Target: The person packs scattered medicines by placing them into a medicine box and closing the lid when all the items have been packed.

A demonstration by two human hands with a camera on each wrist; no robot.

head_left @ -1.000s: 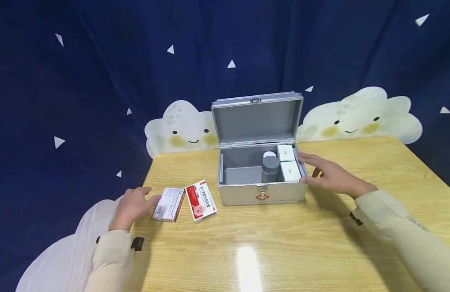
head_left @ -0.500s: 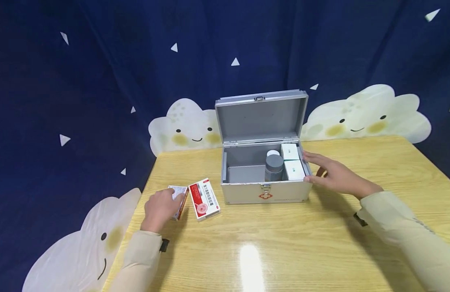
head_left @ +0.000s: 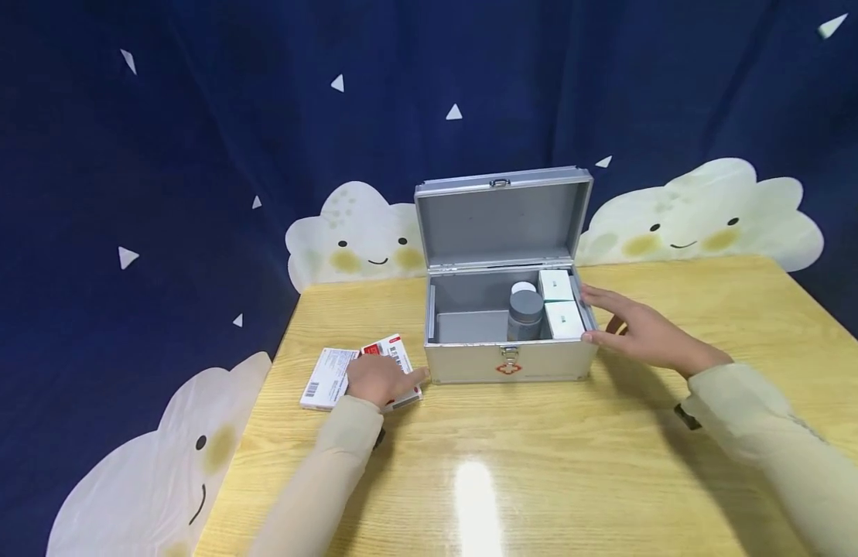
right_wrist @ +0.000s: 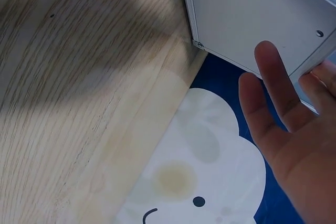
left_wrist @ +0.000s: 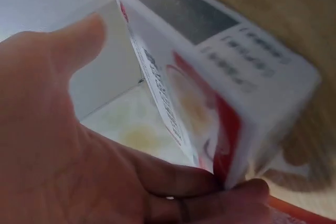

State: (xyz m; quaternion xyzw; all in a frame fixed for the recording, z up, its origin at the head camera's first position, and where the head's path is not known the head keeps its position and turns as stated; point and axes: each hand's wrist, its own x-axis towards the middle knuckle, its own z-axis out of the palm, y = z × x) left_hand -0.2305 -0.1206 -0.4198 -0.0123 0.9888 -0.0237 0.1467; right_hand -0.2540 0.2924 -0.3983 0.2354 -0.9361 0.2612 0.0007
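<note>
An open silver first-aid case [head_left: 463,365] stands on the table, lid raised against the curtain. Left of it my left hand [head_left: 378,381] reaches over a red-and-white medicine box [head_left: 398,353], covering much of it. Its fingertips touch one edge of that box [left_wrist: 210,93] in the left wrist view, while the thumb stands away from it. A second medicine box [head_left: 324,379], its barcode side up, lies just left of the hand. My right hand [head_left: 644,336] rests relaxed on the case's right end, with thumb at the front corner and fingertips at the side rim [right_wrist: 304,72].
Inside the case, two white boxes [head_left: 564,320] stand along the right end, beside a grey-lidded jar [head_left: 525,309] and a white-capped bottle [head_left: 522,287]. The case's left part shows bare floor [head_left: 466,328]. Behind the wooden table [head_left: 526,464] hangs a dark blue curtain [head_left: 296,116].
My left hand has moved right, past the barcode-side-up box and onto the red-and-white one. The right hand stays at the case's end.
</note>
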